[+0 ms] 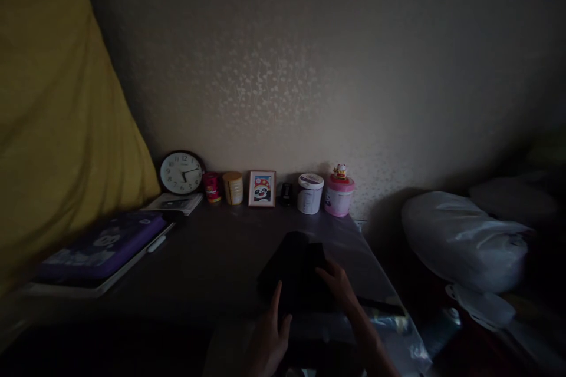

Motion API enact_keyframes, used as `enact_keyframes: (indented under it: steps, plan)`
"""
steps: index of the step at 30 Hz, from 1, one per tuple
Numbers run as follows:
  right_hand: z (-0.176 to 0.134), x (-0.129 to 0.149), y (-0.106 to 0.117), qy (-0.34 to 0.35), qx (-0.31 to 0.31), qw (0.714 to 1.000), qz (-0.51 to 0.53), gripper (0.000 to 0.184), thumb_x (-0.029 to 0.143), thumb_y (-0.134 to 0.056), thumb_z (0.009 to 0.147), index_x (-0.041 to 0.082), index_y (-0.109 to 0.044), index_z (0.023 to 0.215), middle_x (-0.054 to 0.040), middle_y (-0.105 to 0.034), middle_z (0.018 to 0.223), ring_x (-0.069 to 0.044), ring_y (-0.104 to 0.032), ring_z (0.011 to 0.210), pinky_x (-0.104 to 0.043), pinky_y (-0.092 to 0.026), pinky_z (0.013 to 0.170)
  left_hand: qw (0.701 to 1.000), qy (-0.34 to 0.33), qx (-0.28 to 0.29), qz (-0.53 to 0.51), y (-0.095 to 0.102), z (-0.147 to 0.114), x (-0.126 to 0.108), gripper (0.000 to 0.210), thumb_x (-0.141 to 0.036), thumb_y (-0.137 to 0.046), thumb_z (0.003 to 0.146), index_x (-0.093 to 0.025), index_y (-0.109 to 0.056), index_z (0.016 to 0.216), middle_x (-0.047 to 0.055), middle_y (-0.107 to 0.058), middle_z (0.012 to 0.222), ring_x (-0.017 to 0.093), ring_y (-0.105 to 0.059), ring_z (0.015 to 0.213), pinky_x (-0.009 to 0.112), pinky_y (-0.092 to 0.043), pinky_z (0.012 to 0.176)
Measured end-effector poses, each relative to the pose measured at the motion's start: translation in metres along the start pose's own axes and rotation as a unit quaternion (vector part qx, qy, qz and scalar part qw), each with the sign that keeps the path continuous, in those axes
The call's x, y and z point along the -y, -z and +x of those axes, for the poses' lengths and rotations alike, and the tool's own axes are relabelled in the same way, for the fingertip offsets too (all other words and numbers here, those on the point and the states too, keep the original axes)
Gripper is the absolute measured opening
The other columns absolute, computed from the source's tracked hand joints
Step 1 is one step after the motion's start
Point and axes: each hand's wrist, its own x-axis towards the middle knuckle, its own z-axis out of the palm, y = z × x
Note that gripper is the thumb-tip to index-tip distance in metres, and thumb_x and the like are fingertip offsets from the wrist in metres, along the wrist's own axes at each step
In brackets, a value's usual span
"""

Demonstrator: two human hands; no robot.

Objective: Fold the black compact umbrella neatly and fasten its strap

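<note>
A black item (285, 262), soft-looking like folded cloth, lies on the dark tabletop in front of me; its exact kind is lost in the dim light. My left hand (270, 333) is at its near left edge, index finger stretched forward and thumb apart. At the right side, my right hand (335, 278) has its fingers bent around a raised black flap (315, 256) of the same item. The fingertips there are partly hidden. A dark strip (380, 305), perhaps a strap, runs to the right beneath my right forearm.
Along the wall stand a clock (181, 173), a red can (212, 187), a yellow tin (233, 188), a framed panda picture (262, 189), a white tub (310, 194) and a pink tub (339, 197). A purple case (104, 244) lies left. White bags (460, 238) sit beyond the table's right edge.
</note>
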Motion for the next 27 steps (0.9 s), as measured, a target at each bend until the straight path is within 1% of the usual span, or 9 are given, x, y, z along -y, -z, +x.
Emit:
enact_keyframes:
  steps: [4,6,8,11,14,18,22,25,27]
  plan:
    - [0.001,0.012,-0.006,0.004,0.006,0.998,0.070,0.045,0.042,-0.059,0.063,0.013,-0.062,0.097,-0.0085,-0.067,0.094,-0.027,-0.059,0.089,-0.036,-0.046,0.077,1.000,0.004,-0.006,-0.017,0.001,0.001,0.000,0.061,-0.024,-0.038,0.083,-0.018,-0.014,0.139,0.004,-0.037,0.137,0.012,-0.040,0.122,0.022,-0.031,0.098]
    - [0.004,0.021,-0.011,0.013,0.019,0.994,0.107,0.044,0.041,-0.060,0.063,0.013,-0.062,0.096,-0.0080,-0.067,0.093,-0.026,-0.059,0.088,-0.035,-0.046,0.076,1.000,-0.003,-0.014,-0.017,0.000,0.002,0.003,0.061,-0.024,-0.038,0.082,-0.018,-0.015,0.139,0.003,-0.034,0.139,0.012,-0.036,0.125,0.022,-0.028,0.100]
    - [0.007,0.030,-0.017,0.013,0.033,0.990,0.137,0.042,0.040,-0.062,0.062,0.012,-0.063,0.093,-0.0081,-0.067,0.090,-0.026,-0.060,0.086,-0.034,-0.047,0.073,1.000,-0.006,-0.008,-0.016,-0.001,0.003,0.004,0.062,-0.023,-0.038,0.082,-0.018,-0.015,0.139,0.003,-0.035,0.139,0.012,-0.034,0.126,0.023,-0.027,0.102]
    - [0.011,0.043,-0.026,0.016,0.052,0.987,0.151,0.039,0.039,-0.063,0.061,0.011,-0.063,0.088,-0.0079,-0.067,0.083,-0.025,-0.060,0.080,-0.034,-0.048,0.068,1.000,-0.010,0.017,-0.024,-0.001,0.004,0.006,0.062,-0.022,-0.036,0.082,-0.017,-0.011,0.139,0.005,-0.040,0.136,0.013,-0.038,0.123,0.024,-0.029,0.100]
    - [0.016,0.048,-0.036,0.022,0.040,0.988,0.149,0.040,0.036,-0.064,0.060,0.012,-0.063,0.092,-0.0073,-0.067,0.085,-0.025,-0.060,0.080,-0.034,-0.048,0.070,0.999,-0.015,0.026,-0.036,-0.004,0.005,0.010,0.063,-0.021,-0.035,0.082,-0.016,-0.010,0.139,0.007,-0.040,0.135,0.013,-0.043,0.120,0.024,-0.030,0.100]
    - [0.024,0.045,-0.052,0.008,0.029,0.995,0.095,0.043,0.031,-0.064,0.059,0.012,-0.062,0.098,-0.0085,-0.066,0.093,-0.025,-0.060,0.088,-0.036,-0.047,0.076,0.998,-0.014,0.035,-0.049,-0.008,0.009,0.016,0.065,-0.020,-0.037,0.081,-0.017,-0.009,0.139,0.006,-0.037,0.137,0.011,-0.038,0.123,0.023,-0.027,0.102]
    - [0.029,0.042,-0.062,-0.018,0.034,0.999,0.010,0.050,0.026,-0.065,0.060,0.012,-0.058,0.107,-0.0116,-0.061,0.108,-0.025,-0.057,0.099,-0.035,-0.044,0.084,0.997,-0.029,0.040,-0.057,-0.008,0.011,0.017,0.066,-0.020,-0.038,0.080,-0.012,-0.010,0.139,0.008,-0.034,0.139,0.011,-0.032,0.127,0.022,-0.025,0.103]
    - [0.029,0.046,-0.062,-0.018,0.052,0.998,-0.040,0.051,0.025,-0.064,0.063,0.010,-0.056,0.111,-0.0136,-0.061,0.107,-0.025,-0.057,0.098,-0.033,-0.044,0.083,0.997,-0.040,0.035,-0.060,-0.010,0.011,0.019,0.065,-0.021,-0.037,0.080,-0.012,-0.010,0.139,0.009,-0.033,0.139,0.012,-0.032,0.127,0.024,-0.025,0.104]
    - [0.027,0.048,-0.061,-0.022,0.056,0.996,-0.061,0.051,0.025,-0.064,0.063,0.010,-0.056,0.111,-0.0126,-0.062,0.104,-0.024,-0.058,0.095,-0.032,-0.044,0.081,0.996,-0.039,0.034,-0.068,-0.013,0.011,0.021,0.065,-0.021,-0.037,0.081,-0.014,-0.009,0.139,0.008,-0.034,0.139,0.011,-0.033,0.127,0.023,-0.026,0.103]
